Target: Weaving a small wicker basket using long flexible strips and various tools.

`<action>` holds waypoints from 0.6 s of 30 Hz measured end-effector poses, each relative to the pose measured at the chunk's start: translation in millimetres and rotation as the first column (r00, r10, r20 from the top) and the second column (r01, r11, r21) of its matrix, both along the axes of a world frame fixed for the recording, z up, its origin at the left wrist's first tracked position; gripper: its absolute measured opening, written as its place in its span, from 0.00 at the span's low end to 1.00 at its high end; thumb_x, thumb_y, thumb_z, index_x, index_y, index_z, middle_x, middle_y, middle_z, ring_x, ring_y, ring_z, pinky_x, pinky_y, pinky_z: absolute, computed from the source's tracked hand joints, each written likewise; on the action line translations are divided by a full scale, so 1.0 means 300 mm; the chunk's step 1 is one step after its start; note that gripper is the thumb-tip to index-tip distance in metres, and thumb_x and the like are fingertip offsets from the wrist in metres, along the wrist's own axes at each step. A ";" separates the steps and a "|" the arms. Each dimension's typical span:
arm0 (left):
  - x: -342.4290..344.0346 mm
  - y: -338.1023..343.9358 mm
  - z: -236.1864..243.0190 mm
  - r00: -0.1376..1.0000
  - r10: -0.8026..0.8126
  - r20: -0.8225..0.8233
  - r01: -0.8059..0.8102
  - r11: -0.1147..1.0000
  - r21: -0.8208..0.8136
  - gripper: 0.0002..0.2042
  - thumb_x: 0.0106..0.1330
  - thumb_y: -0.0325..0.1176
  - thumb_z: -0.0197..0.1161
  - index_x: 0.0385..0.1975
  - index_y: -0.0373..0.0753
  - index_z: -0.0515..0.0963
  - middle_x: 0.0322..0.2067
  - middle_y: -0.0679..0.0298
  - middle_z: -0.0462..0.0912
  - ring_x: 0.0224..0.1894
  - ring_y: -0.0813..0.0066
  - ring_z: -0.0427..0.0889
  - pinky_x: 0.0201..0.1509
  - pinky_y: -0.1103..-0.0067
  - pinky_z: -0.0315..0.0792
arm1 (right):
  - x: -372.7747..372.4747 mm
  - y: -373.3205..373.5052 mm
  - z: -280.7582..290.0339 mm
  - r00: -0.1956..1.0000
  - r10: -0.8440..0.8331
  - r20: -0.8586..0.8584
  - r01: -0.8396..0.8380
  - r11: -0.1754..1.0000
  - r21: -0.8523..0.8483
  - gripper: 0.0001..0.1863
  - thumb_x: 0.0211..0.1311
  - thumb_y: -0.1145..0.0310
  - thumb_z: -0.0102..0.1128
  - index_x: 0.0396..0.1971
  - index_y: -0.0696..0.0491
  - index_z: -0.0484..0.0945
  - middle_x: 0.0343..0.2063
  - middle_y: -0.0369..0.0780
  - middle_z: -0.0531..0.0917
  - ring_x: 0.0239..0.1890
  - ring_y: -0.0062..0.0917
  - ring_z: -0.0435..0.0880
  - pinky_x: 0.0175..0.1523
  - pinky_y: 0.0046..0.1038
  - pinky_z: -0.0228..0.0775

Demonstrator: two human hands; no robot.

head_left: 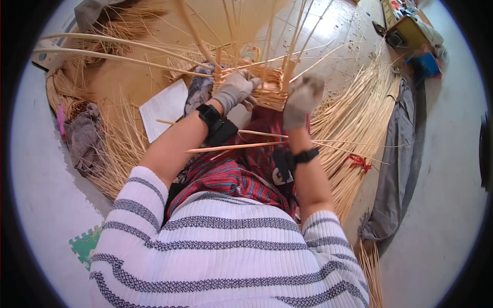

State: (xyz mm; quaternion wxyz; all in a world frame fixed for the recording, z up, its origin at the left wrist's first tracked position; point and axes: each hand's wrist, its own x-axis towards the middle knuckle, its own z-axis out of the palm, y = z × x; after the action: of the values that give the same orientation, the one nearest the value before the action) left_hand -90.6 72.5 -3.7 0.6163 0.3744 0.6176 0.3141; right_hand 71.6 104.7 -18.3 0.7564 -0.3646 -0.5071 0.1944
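Note:
A partly woven wicker basket [272,98] rests above my lap, its long upright stakes rising toward the top of the view. My left hand [237,91], in a pale grey work glove, grips the basket's left side with curled fingers. At its right end is my right hand [304,100], gloved too and blurred by motion. Its fingers are smeared, so what it holds does not show. Two thick rods [123,61] reach out left from the basket. Loose wicker rods [241,147] lie across my lap over a red plaid cloth [226,174].
A large bundle of pale wicker [354,128], tied with a red strip [359,162], lies on the right beside a grey cloth [393,169]. More wicker [120,149] and a white sheet [164,110] are on the left. A blue object [426,65] sits far right.

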 end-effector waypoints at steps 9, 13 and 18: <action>0.007 0.031 0.015 0.998 0.057 -0.015 -0.056 0.997 0.048 0.24 0.62 0.48 0.73 0.41 0.35 0.71 0.25 0.56 0.81 0.20 0.64 0.85 0.18 0.70 0.81 | -0.085 -0.198 0.038 0.941 0.072 -0.331 -0.146 0.968 -0.205 0.14 0.78 0.59 0.49 0.31 0.49 0.72 0.17 0.29 0.67 0.17 0.12 0.63 0.22 0.18 0.55; 0.037 0.020 0.025 0.990 0.081 -0.116 -0.073 0.995 0.067 0.23 0.68 0.48 0.67 0.48 0.33 0.73 0.26 0.56 0.82 0.18 0.69 0.83 0.16 0.73 0.75 | -0.092 -0.152 0.007 0.839 0.080 -0.538 -0.203 0.964 -0.174 0.11 0.77 0.61 0.51 0.34 0.51 0.75 0.18 0.29 0.69 0.19 0.13 0.68 0.24 0.17 0.59; -0.091 -0.158 0.122 0.982 0.068 -0.175 0.022 0.884 0.467 0.16 0.80 0.41 0.48 0.48 0.36 0.76 0.35 0.59 0.84 0.25 0.71 0.86 0.28 0.77 0.80 | 0.264 -0.273 0.121 0.855 0.230 -0.464 -0.506 0.559 -0.656 0.22 0.78 0.51 0.45 0.39 0.55 0.81 0.20 0.35 0.79 0.19 0.17 0.76 0.23 0.19 0.65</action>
State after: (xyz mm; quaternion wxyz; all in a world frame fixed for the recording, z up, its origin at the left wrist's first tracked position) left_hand -117.8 25.1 32.9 0.4437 0.5319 0.5831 0.4245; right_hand 150.9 22.9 18.0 0.5459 -0.4934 -0.3108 0.6016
